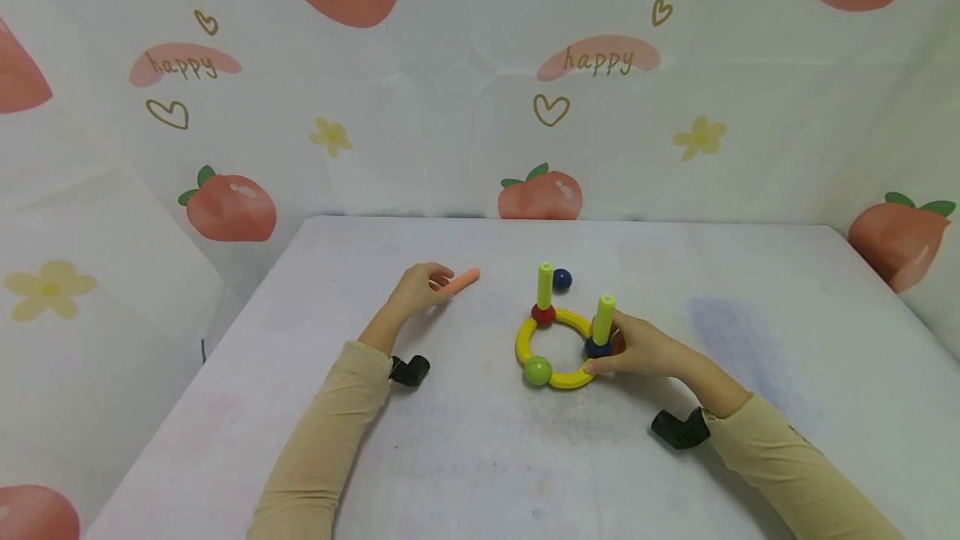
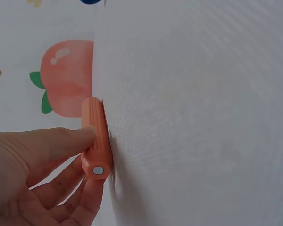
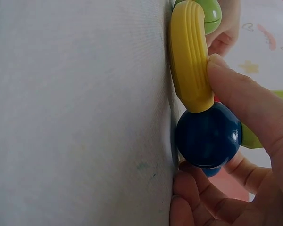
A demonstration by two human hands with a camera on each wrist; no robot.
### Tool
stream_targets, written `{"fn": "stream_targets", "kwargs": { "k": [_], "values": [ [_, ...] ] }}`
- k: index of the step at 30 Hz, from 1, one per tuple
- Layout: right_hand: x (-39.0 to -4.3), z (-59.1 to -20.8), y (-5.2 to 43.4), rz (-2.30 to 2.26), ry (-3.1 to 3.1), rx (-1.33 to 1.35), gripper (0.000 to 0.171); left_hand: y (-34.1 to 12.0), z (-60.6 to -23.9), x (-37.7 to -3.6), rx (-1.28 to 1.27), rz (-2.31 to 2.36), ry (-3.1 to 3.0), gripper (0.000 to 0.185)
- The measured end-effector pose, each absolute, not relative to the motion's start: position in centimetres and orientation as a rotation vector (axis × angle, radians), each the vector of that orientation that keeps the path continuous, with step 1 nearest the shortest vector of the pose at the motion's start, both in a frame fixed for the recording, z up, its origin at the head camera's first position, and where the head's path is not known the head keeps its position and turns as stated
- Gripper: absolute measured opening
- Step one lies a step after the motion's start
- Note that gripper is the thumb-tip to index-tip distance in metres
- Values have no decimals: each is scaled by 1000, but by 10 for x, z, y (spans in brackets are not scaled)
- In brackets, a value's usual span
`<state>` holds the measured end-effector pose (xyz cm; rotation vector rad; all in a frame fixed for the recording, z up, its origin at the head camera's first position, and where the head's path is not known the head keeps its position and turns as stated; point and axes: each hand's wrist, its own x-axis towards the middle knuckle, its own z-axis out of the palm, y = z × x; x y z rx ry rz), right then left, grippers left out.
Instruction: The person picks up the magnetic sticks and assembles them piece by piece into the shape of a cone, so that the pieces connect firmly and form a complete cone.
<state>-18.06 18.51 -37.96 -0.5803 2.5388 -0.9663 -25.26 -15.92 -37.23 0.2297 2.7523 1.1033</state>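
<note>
White desk [image 1: 787, 407], faintly smudged, running back to a cloth backdrop [image 1: 450, 132] — printed with pink peaches, yellow flowers, outlined hearts and the word "happy". Further back on the desk, a loose dark blue ball [image 1: 562, 279] — lying just beside the far upright green peg [image 1: 544, 284].

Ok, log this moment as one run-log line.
left hand: pinches orange stick on table | right hand: grips blue ball joint of yellow ring | loose dark blue ball: behind ring
</note>
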Motion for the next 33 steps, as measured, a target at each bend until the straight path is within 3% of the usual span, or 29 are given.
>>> {"fn": "stream_targets", "kwargs": {
  "k": [21,33],
  "values": [
    [-180,-379,184,-979,2528,-586,54,-143,-373,-242,235,1264,2667,41],
    [-181,-381,185,-987,2528,-596,55,-126,-367,-228,404,1329,2613,46]
  ]
}}
